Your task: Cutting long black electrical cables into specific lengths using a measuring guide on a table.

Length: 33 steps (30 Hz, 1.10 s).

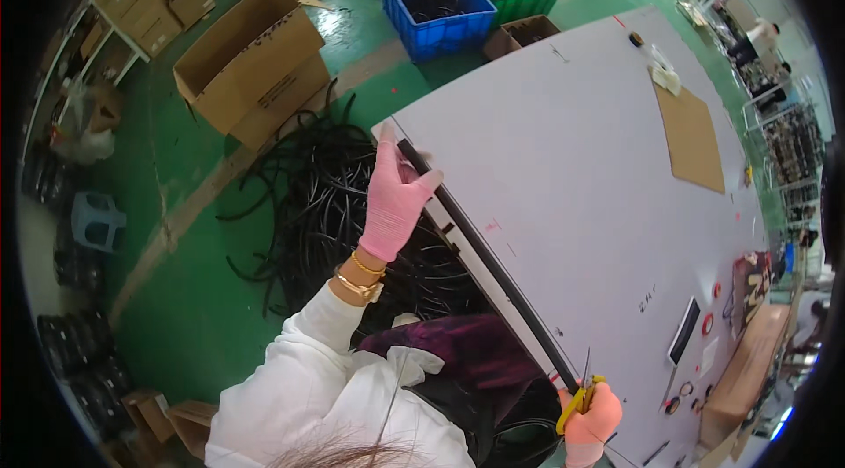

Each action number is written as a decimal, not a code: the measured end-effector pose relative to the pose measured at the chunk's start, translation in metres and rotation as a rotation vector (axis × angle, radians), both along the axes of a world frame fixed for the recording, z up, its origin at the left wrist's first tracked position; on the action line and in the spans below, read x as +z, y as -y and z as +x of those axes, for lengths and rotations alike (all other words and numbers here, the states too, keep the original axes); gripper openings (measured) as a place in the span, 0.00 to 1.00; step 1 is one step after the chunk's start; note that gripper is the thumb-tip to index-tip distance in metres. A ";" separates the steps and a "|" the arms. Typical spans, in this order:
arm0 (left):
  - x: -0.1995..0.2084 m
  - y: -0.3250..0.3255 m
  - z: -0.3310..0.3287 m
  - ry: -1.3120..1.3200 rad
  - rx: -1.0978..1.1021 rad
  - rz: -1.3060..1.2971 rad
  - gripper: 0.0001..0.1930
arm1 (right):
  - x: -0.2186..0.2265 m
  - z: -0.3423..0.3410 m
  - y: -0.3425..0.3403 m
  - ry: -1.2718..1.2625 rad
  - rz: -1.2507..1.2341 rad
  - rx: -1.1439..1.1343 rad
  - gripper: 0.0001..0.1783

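Observation:
A long straight black tube [502, 270] lies along the near edge of the white table [563, 160]. My left hand [393, 204], in a pink glove, is closed around the tube close to its far end, thumb on the table side. At the tube's other end, my right hand [595, 422], in an orange-pink glove, grips yellow-handled scissors [579, 400]. Their blades point up and away, beside the tube's near end. Whether the right fingers also hold the tube is hidden.
A heap of black tubes [326, 177] covers the green floor left of the table. Beyond stand a cardboard box [282, 98], a blue crate [449, 32] and a green crate [524, 3]. A phone [684, 330], tape rolls [708, 324] and a cardboard sheet [691, 138] lie on the table.

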<state>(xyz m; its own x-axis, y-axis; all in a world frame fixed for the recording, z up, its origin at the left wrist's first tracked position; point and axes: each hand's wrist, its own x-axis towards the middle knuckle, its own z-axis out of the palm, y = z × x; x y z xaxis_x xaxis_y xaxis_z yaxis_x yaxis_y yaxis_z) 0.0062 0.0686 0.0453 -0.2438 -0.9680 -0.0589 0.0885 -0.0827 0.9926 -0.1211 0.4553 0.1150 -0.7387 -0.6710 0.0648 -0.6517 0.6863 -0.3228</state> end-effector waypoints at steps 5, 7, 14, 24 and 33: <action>-0.032 0.021 -0.005 0.653 0.111 -0.936 0.22 | -0.010 -0.001 0.019 -0.077 0.040 0.080 0.23; -0.038 0.029 -0.006 0.586 -0.084 -1.083 0.14 | -0.015 -0.003 0.024 -0.099 0.046 0.118 0.25; -0.033 0.051 -0.003 0.582 -0.359 -0.960 0.11 | -0.030 -0.006 0.037 -0.084 0.165 0.241 0.24; -0.027 0.074 -0.003 0.656 -0.432 -0.977 0.21 | -0.039 -0.017 0.054 -0.058 0.191 0.320 0.27; -0.029 0.077 -0.003 0.649 -0.438 -0.970 0.22 | -0.033 -0.023 0.059 -0.019 0.236 0.356 0.26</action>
